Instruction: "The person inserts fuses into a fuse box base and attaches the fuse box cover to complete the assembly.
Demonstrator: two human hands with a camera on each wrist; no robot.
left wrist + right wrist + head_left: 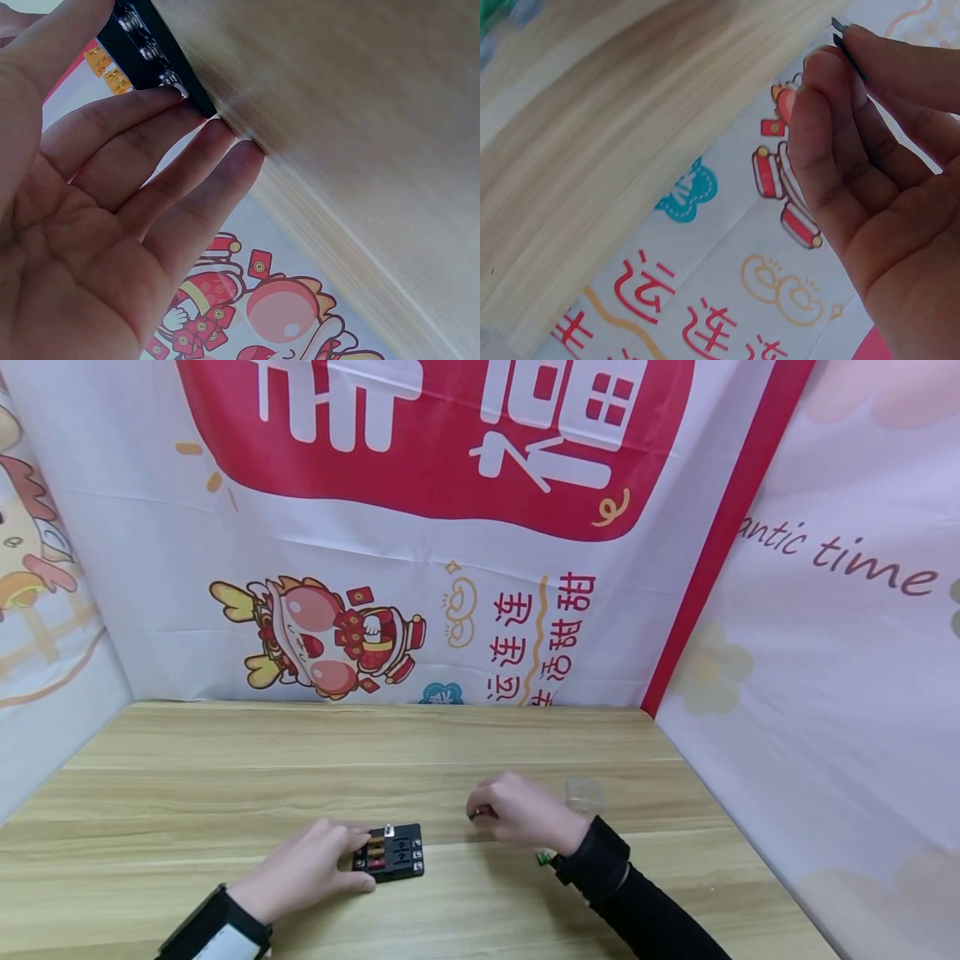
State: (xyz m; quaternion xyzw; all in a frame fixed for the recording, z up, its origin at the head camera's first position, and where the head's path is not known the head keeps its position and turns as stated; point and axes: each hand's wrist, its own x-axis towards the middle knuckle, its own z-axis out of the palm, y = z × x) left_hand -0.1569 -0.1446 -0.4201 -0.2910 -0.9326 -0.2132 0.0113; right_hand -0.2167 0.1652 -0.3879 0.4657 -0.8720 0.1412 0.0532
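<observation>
A black fuse block (pixel 405 852) lies on the wooden table, with amber and red blade fuses in its left-hand slots. My left hand (pixel 315 868) holds the block by its left end, thumb at the near edge and fingers at the far edge. In the left wrist view, fingertips touch the block beside its row of metal screws (pixel 150 49). To the right, my right hand (pixel 525 810) pinches a small dark blade fuse (pixel 847 56) between thumb and fingers, its prongs poking out past the tips. In the head view the fingers mostly hide this fuse.
A small clear container (pixel 584 795) stands just beyond my right wrist. Small green pieces (pixel 543 857) lie on the table (pixel 300 743) beneath that wrist. Printed cloth (pixel 157 610) rises at the table's back edge, and another printed cloth (pixel 817 635) borders the right side.
</observation>
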